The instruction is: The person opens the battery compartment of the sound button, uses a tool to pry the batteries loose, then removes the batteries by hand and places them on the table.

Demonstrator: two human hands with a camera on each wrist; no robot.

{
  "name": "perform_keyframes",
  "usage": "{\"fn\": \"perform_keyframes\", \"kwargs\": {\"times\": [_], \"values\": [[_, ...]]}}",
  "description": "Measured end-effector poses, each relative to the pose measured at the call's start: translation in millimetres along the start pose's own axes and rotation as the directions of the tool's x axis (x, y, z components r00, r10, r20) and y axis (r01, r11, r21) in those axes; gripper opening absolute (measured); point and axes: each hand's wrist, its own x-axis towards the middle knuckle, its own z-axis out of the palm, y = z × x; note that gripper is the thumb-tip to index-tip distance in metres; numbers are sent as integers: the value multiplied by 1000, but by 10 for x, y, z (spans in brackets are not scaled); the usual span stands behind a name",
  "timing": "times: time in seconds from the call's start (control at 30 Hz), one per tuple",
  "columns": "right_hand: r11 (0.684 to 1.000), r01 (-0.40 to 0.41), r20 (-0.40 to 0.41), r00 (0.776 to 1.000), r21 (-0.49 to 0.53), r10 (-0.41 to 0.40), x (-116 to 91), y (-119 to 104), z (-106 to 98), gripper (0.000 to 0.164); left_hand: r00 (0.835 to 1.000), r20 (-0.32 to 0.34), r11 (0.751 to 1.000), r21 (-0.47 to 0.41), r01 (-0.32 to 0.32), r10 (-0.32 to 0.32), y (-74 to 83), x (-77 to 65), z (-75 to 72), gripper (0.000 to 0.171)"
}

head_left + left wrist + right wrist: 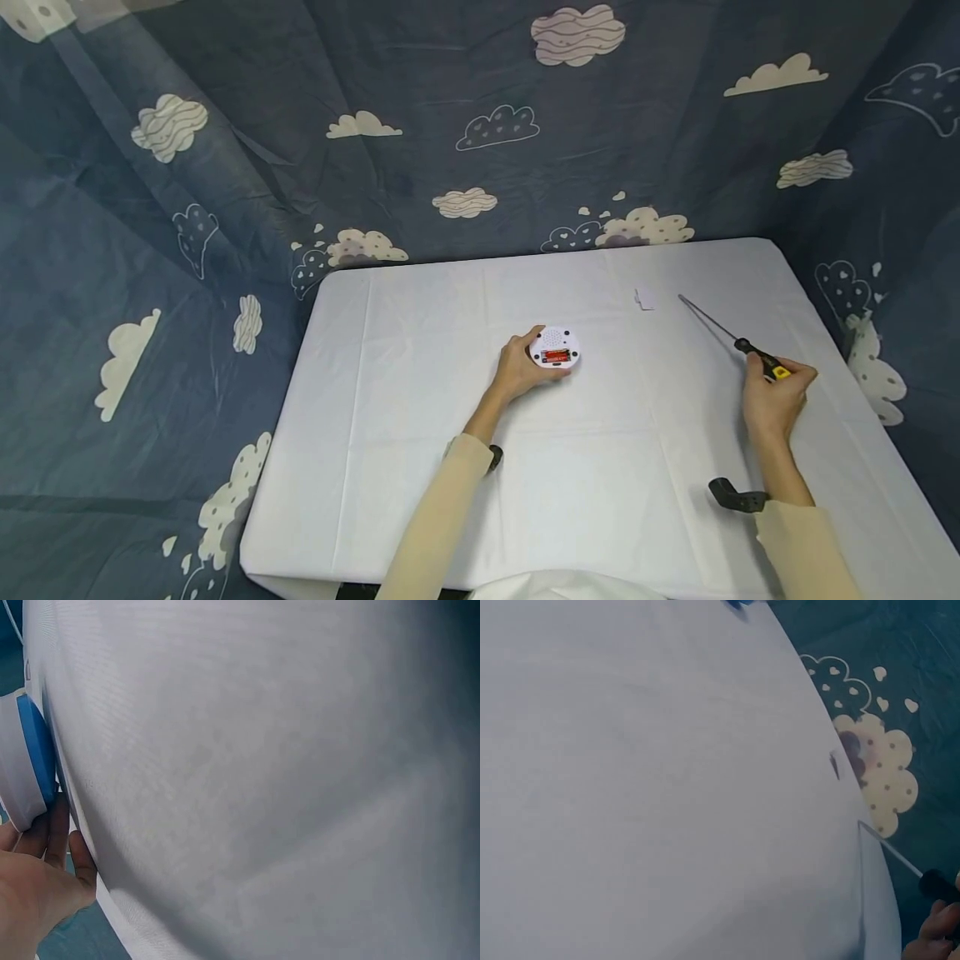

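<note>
My left hand [517, 368] grips a round white battery-powered device [556, 336] by its edge, thumb on the far side and fingers on the near side. Its underside faces up, showing a grid of small holes, dark feet and an uncovered compartment with red batteries [557, 356]. In the left wrist view the device [16, 765] has a blue face turned towards the table. On the right, my right hand [776, 398] holds a screwdriver [738, 341] by its black and yellow handle, its long shaft pointing away to the upper left, apart from the device.
A small flat white piece with dark edges [644, 300] lies on the table between the device and the screwdriver tip, farther back. White cloth covers the table [420, 350]. A dark blue curtain with clouds [420, 50] hangs behind and along both sides.
</note>
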Motion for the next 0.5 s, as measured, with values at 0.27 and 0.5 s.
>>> {"fn": "perform_keyframes", "kwargs": {"times": [0.27,0.5], "values": [[977,122,19,993,-173,-120,-199,131,34,37,1000,5,1000,-1,-3,3,11,-2,-13,97],[924,210,147,974,-321,-171,-297,152,38,55,1000,10,1000,1,8,-8,17,-5,-15,97]]}}
